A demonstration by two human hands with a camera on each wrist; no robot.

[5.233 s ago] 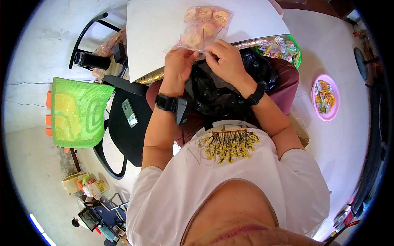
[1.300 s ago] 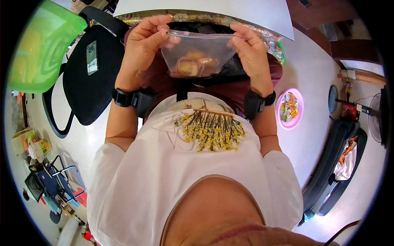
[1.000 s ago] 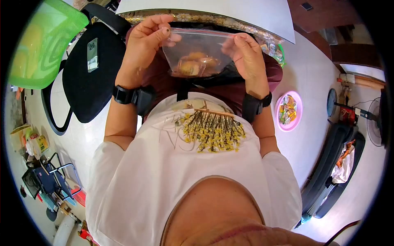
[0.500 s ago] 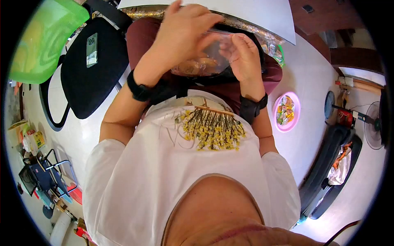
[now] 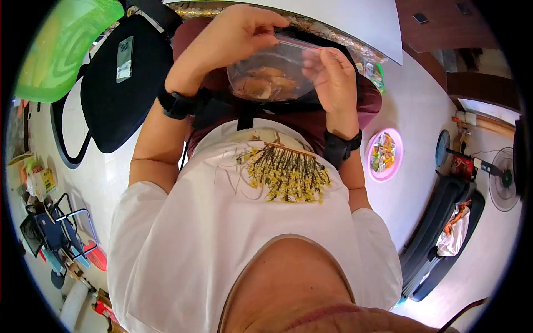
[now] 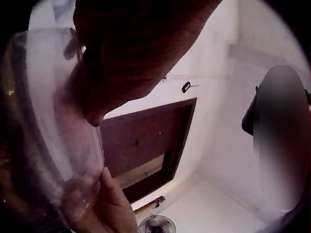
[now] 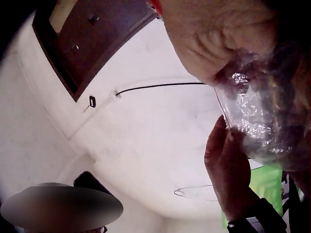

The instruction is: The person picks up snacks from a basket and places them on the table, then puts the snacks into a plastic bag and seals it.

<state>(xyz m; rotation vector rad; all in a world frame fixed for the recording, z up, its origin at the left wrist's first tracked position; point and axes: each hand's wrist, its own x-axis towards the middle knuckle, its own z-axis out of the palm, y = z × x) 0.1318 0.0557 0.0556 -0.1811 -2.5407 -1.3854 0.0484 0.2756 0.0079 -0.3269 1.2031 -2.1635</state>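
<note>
A clear zip bag (image 5: 261, 64) with a red-edged top strip hangs over the lap. Several brownish-yellow wrapped pastries (image 5: 265, 84) lie in its bottom. At the strip's left end, my left hand (image 5: 239, 33) pinches the edge between thumb and fingers, its back turned up. My right hand (image 5: 336, 80) grips the right top corner, with its thumb on the near side and fingers showing through the plastic. In the right wrist view, the left hand (image 7: 228, 165) holds the bag's edge below the right hand (image 7: 218, 39). Behind the bag lies a black plastic bag (image 5: 305, 105).
A white table (image 5: 355, 19) stands just beyond the knees. To the right, a pink basin (image 5: 384, 155) of small packets sits on the floor, with a green basket (image 5: 380, 77) by the table. On the left, a phone (image 5: 125, 59) lies on a black chair seat (image 5: 111, 111).
The bag of pastries has come from the tabletop to above the lap. My left hand swung rightward along the strip, then back left a little; my right hand stays at its corner.
</note>
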